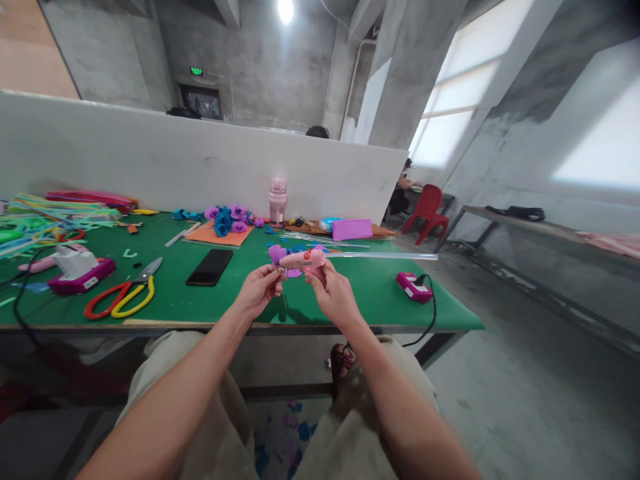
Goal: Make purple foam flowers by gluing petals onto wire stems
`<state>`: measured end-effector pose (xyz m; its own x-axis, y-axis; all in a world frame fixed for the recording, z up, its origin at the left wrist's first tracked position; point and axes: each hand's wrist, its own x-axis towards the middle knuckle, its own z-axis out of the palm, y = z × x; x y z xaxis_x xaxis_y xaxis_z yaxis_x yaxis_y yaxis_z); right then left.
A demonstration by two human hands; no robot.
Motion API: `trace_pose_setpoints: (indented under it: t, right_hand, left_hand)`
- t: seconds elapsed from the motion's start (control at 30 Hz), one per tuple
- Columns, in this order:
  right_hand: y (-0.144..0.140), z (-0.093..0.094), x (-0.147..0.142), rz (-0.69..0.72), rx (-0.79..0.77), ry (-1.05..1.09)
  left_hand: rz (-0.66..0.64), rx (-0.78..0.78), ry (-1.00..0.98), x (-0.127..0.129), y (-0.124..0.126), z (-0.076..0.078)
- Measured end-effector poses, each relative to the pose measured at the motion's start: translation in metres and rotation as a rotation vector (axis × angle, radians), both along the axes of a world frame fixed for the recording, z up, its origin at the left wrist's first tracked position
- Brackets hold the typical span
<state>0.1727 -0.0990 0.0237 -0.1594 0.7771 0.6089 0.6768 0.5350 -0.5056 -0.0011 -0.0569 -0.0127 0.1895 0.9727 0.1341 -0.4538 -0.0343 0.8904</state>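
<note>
My right hand [337,293] is wrapped round the grip of a pink hot glue gun [301,261], whose nozzle points left. A long clear glue stick [387,256] juts out of its back end to the right. My left hand [259,290] is closed in a pinch on a purple paper flower [276,253], close by the nozzle. Below those fingers a thin stem [285,301] hangs down. Whether the nozzle touches the flower I cannot tell. Purple pieces lie behind the gun, partly hidden by it.
On the green table [175,300] lie scissors [131,291], a black phone [210,267] and finished purple and blue flowers [230,220]. A pink bottle [278,200] stands by the white partition [200,153]. Power sockets [415,287] with a cord sit at right; pipe cleaners [55,217] are heaped left.
</note>
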Motion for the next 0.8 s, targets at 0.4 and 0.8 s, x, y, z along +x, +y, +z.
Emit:
trace_pose_setpoints:
  t: [0.4,0.8]
  right_hand:
    - [0.0006,-0.001,0.0,0.013,0.003,0.006]
    - [0.0012,-0.0011,0.0,0.015,-0.016,0.023]
  left_hand:
    - [-0.001,-0.006,-0.006,0.0005,0.0001,-0.0004]
    - [-0.006,-0.005,0.001,0.0004,0.0013,-0.0021]
